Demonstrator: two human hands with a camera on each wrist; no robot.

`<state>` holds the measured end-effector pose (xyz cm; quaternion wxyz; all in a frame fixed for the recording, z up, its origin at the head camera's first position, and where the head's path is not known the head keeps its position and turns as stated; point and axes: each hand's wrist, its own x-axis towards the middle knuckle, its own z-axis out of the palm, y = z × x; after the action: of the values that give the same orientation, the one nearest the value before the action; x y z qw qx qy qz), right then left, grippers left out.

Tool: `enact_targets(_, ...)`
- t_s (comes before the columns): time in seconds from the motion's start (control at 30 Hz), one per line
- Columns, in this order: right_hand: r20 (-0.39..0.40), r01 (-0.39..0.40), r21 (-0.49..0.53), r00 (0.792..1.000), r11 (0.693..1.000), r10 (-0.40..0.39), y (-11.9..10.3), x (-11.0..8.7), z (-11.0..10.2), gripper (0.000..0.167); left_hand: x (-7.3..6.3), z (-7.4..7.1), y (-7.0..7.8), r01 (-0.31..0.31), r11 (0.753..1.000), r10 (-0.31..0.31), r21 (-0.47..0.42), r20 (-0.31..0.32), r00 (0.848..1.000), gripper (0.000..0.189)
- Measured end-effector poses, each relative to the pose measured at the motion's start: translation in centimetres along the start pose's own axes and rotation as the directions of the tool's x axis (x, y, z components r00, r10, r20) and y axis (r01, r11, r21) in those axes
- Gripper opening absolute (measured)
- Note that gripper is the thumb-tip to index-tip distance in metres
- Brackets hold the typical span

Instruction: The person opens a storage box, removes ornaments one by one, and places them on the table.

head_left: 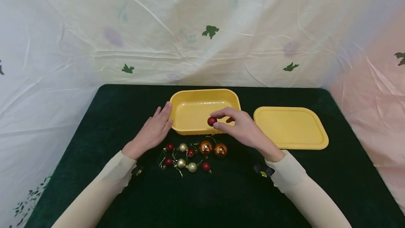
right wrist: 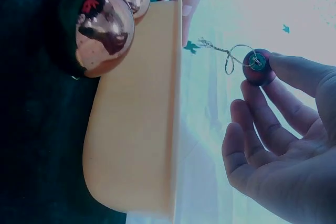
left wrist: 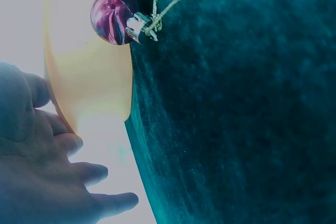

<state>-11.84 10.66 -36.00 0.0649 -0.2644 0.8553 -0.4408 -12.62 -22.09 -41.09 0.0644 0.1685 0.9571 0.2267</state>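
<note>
Between thumb and fingers, my right hand (head_left: 242, 126) pinches a dark red Christmas bauble (head_left: 212, 121) above the near side of a yellow plastic container (head_left: 190, 130). In the right wrist view, a loop of string hangs from the cap of that bauble (right wrist: 258, 69). My left hand (head_left: 152, 129) touches the container's left rim with its fingers extended. In front of the container lie two shiny copper baubles (head_left: 205, 147), several red baubles (head_left: 206, 166) and several gold ones (head_left: 191, 167), with strings attached.
A yellow lid (head_left: 291, 128) lies flat to the right of the container. All of this sits on a dark green cloth-covered table (head_left: 202, 200). A pale patterned curtain (head_left: 164, 27) hangs behind and at both sides.
</note>
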Motion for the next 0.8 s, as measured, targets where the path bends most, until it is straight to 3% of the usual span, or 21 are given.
enact_targets(0.37,-0.002,-0.001,-0.006,1.000,1.000,0.001,0.1,-3.1,0.1,0.031,0.3,0.2,0.1,0.000,1.000,0.001,0.015,-0.007,1.000,0.063)
enact_targets(0.8,0.022,-0.061,-0.004,0.998,0.998,0.061,1.1,-6.2,1.0,0.032,0.2,0.4,0.1,0.000,1.000,0.000,0.006,-0.010,1.000,0.063)
